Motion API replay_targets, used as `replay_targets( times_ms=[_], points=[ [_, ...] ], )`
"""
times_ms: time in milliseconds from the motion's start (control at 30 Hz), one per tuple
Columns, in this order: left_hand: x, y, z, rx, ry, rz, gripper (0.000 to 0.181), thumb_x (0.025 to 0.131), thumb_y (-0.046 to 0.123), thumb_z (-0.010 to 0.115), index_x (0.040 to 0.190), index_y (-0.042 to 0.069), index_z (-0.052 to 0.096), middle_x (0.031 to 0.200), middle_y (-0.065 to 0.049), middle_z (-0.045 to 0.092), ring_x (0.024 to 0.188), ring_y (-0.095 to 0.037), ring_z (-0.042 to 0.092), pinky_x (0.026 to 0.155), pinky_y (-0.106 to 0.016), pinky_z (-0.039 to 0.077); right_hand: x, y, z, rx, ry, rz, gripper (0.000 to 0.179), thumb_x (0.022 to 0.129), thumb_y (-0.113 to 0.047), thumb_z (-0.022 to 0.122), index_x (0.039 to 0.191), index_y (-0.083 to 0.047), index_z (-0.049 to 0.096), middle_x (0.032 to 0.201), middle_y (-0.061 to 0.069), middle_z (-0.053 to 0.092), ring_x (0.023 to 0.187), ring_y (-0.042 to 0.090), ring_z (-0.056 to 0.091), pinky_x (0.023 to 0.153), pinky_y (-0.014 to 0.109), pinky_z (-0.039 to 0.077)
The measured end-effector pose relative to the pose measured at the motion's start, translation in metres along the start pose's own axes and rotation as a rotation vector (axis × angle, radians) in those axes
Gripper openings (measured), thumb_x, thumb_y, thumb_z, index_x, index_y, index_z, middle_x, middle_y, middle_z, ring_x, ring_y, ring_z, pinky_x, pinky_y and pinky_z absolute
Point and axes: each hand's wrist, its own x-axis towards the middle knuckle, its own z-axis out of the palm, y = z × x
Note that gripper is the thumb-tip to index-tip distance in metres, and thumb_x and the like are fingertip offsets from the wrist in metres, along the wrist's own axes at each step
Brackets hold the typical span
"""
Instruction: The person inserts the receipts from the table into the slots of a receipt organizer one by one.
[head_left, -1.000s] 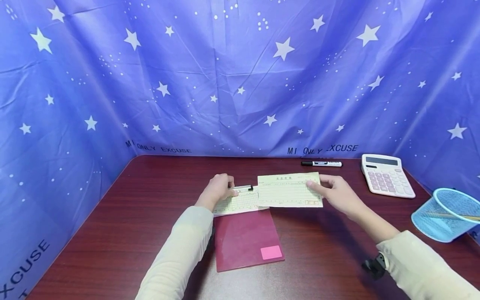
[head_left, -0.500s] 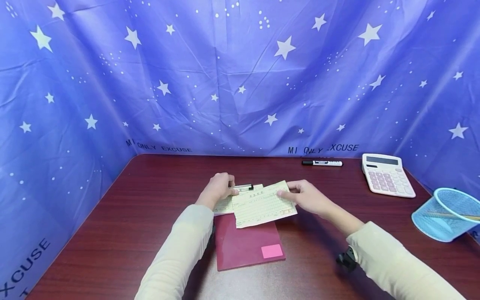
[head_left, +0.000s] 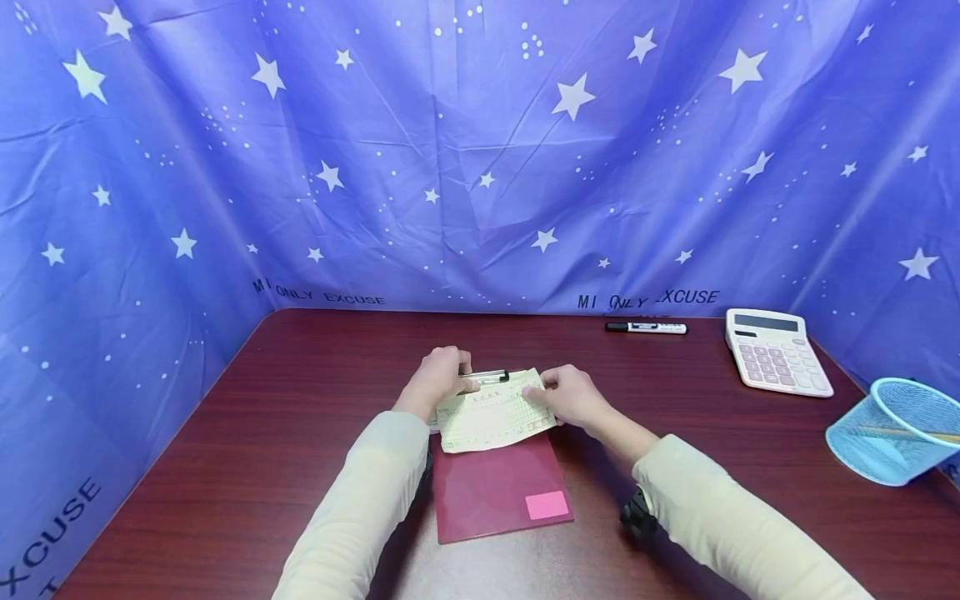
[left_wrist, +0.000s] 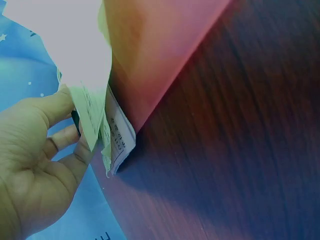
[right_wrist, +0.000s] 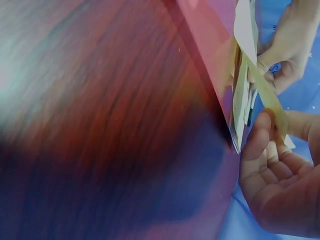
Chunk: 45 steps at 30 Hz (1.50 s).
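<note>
My left hand [head_left: 437,381] pinches the clip [head_left: 491,377] at the top of a dark red clipboard [head_left: 495,487]; in the left wrist view its thumb and fingers lie at the papers' edge. My right hand [head_left: 576,398] holds a pale yellow printed form [head_left: 491,423] by its right edge, between thumb and fingers. That form lies tilted over the upper board, its left part close to my left fingers. Beneath it are more printed slips [left_wrist: 120,132], mostly hidden. In the right wrist view the held form [right_wrist: 267,87] bends away from the stack. Whether the clip has hold of it cannot be seen.
A pink label [head_left: 547,505] marks the board's lower right corner. On the wooden table [head_left: 247,467], a marker [head_left: 647,328] lies at the back, with a calculator [head_left: 776,350] to its right. A blue mesh pen holder [head_left: 873,437] lies on its side at the right. A starry curtain [head_left: 480,167] encloses the table.
My right hand has carried the form leftward, from right of the board to over the slips under the clip. My left hand has stayed at the clip.
</note>
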Motion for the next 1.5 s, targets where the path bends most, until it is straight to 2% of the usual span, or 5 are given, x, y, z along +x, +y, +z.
replay_targets(
  times_ms=[333,667,933,1200,1500],
  points=[
    [0.0,-0.001,-0.001,-0.008,-0.003,0.014,0.023,0.087,0.023,0.082,0.081,0.012,0.064,0.089,-0.004,0.065,0.083,-0.022,0.057,0.081,-0.038,0.05,0.007,-0.007,0.018,-0.086,0.093,0.053,0.022,0.08,-0.02,0.084,0.074,-0.006,0.07,0.072,0.002,0.057,0.075,0.019,0.05,0.061,0.027,0.04],
    [0.001,0.0,-0.003,-0.046,-0.031,-0.012,0.02,0.088,0.023,0.082,0.083,0.012,0.066,0.09,-0.004,0.064,0.082,-0.02,0.055,0.08,-0.036,0.048,0.014,-0.007,0.029,-0.104,0.132,0.098,0.061,0.08,-0.021,0.086,0.052,-0.017,0.031,0.056,-0.007,0.022,0.059,0.012,0.026,0.051,0.024,0.022],
    [0.005,-0.001,-0.009,-0.042,-0.05,-0.018,0.015,0.089,0.022,0.081,0.08,0.012,0.073,0.089,-0.003,0.068,0.086,-0.019,0.056,0.085,-0.035,0.048,0.015,-0.006,0.037,-0.039,0.129,0.162,0.056,0.083,-0.018,0.085,0.055,-0.016,0.037,0.052,-0.004,0.042,0.041,0.007,0.049,0.042,0.02,0.043],
    [0.01,-0.002,-0.02,-0.043,-0.132,-0.019,0.019,0.09,0.024,0.079,0.077,0.012,0.075,0.088,0.001,0.068,0.093,-0.018,0.058,0.091,-0.035,0.047,0.018,-0.005,0.036,-0.024,0.105,0.172,0.048,0.085,-0.019,0.084,0.057,-0.012,0.046,0.057,0.003,0.056,0.041,0.009,0.055,0.043,0.023,0.048],
    [0.018,-0.004,-0.023,-0.041,-0.21,-0.038,0.024,0.094,0.028,0.075,0.076,0.013,0.072,0.073,0.003,0.058,0.085,-0.017,0.055,0.081,-0.032,0.047,0.021,-0.004,0.033,0.026,0.067,0.209,0.042,0.084,-0.019,0.085,0.059,-0.009,0.052,0.055,0.002,0.057,0.042,0.008,0.055,0.045,0.023,0.051]
  ],
)
